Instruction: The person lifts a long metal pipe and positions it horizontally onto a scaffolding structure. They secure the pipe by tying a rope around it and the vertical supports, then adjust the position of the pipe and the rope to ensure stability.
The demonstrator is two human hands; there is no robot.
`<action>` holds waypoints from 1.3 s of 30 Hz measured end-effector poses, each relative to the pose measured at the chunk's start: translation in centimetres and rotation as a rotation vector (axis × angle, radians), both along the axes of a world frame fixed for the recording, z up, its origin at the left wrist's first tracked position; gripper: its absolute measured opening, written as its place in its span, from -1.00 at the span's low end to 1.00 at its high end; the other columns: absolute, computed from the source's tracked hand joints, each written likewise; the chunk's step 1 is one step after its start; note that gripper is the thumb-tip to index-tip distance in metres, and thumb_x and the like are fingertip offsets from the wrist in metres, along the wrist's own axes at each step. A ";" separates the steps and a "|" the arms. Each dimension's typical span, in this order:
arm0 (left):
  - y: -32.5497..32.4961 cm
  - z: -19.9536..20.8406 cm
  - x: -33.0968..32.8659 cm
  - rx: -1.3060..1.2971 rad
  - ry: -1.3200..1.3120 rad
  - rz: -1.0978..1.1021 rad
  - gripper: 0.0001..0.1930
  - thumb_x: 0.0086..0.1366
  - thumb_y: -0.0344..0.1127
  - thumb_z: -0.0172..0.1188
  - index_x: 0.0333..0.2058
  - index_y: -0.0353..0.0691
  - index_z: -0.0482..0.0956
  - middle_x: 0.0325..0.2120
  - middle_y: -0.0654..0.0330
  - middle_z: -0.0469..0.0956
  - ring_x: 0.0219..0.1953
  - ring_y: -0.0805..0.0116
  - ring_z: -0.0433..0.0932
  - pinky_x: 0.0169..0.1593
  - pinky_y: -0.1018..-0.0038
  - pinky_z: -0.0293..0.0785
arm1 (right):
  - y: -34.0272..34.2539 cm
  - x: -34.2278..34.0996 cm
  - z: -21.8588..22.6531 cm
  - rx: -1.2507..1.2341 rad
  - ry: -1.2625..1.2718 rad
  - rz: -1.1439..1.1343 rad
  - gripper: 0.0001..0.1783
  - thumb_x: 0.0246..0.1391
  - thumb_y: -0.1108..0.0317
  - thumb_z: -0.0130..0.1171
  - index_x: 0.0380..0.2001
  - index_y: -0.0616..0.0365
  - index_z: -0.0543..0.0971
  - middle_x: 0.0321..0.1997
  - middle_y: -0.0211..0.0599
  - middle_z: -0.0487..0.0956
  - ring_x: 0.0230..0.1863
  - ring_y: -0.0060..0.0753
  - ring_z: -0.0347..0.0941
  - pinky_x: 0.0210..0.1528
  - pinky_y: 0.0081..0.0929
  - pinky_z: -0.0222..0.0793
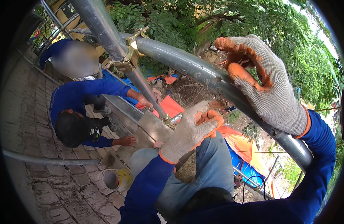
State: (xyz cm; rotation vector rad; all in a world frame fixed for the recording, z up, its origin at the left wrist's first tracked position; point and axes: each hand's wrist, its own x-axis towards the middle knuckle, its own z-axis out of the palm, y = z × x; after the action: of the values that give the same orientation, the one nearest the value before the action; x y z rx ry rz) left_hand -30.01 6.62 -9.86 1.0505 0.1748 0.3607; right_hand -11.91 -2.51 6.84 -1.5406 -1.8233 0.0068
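Note:
My left hand [190,128], in a grey knit glove with an orange coated palm, is raised above my bent knee in jeans. Its fingers are half curled, the thumb side stands apart, and no object shows in it. Higher up on the right, my right hand [269,80] wears the same kind of glove. Thumb and forefinger are curved with a gap between them, holding nothing. That hand overlaps a thick grey scaffold tube [187,61] in the picture; whether it touches cannot be told. A brass-coloured scaffold coupler [131,52] joins this tube to an upright one [104,30].
A co-worker in blue [76,108] crouches at left, one hand on a grey board [151,128], the other near the upright. A second person [54,52] is behind. A yellow bucket [123,179] stands on the brickwork [59,179]. Orange tarpaulin [239,140] and trees lie beyond.

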 end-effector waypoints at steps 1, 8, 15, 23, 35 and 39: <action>0.3 -0.1 -0.3 0.005 0.001 0.056 -0.56 0.48 -0.41 0.31 0.23 -0.45 0.45 -0.21 0.03 0.65 -0.35 0.47 0.61 -0.26 0.50 0.63 | 0.7 -0.2 -0.4 0.014 -0.126 -0.006 -0.39 0.42 0.19 0.32 0.37 0.31 0.48 0.19 -0.09 0.57 0.08 -0.28 0.60 0.18 -0.29 0.55; 0.2 -1.0 0.1 -0.010 0.039 0.265 -0.58 0.54 -0.42 0.23 0.30 -0.35 0.44 -0.20 0.16 0.64 -0.28 0.47 0.65 -0.17 0.51 0.67 | 0.0 -1.1 -0.1 -0.214 -0.210 0.032 -0.43 0.22 0.40 0.37 0.29 0.29 0.56 0.33 0.17 0.55 0.26 0.07 0.59 0.30 -0.20 0.50; 0.1 -1.9 0.1 -0.009 0.075 0.256 -0.55 0.54 -0.45 0.23 0.33 -0.33 0.41 -0.15 0.15 0.65 -0.21 0.51 0.65 -0.14 0.52 0.66 | -0.1 -1.8 -0.4 -0.049 -0.301 -0.053 -0.76 0.15 0.61 0.32 -0.11 0.17 0.71 -0.34 -0.29 0.49 -0.34 -0.31 0.47 -0.21 -0.40 0.43; -0.7 -0.6 0.1 0.204 -0.032 0.398 -0.22 0.47 -0.49 0.30 0.54 -0.29 0.09 -0.04 0.09 0.63 -0.12 0.45 0.66 0.00 0.49 0.64 | -0.7 -1.7 0.3 0.005 -0.560 -0.093 -0.65 -0.04 0.55 0.45 -0.12 0.10 0.72 -0.31 -0.15 0.51 -0.25 0.00 0.54 -0.19 -0.17 0.50; -2.4 -0.6 1.0 0.625 -0.160 0.392 0.06 0.27 -0.48 0.48 0.60 -0.32 -0.03 0.33 -0.04 0.50 -0.06 0.32 0.67 0.02 0.40 0.67 | -0.2 -1.9 -0.6 -0.337 0.018 -0.037 -0.15 0.42 -0.07 0.26 0.45 0.43 0.35 0.09 -0.03 0.63 0.00 -0.30 0.67 0.14 -0.34 0.56; -2.5 -1.3 1.2 0.586 -0.163 0.461 -0.03 0.25 -0.46 0.47 0.55 -0.31 0.12 0.12 0.01 0.62 -0.17 0.30 0.70 -0.07 0.33 0.68 | 0.3 -1.7 -1.3 -0.461 0.094 -0.026 -0.12 0.44 -0.07 0.24 0.51 0.41 0.28 0.28 0.02 0.57 0.15 -0.28 0.60 0.30 -0.32 0.44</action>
State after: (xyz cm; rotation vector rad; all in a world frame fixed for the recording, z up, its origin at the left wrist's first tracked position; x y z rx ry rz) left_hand -28.83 4.15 -11.15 1.5508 0.1678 0.9516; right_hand -13.57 -2.23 5.55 -1.8378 -1.8065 0.5108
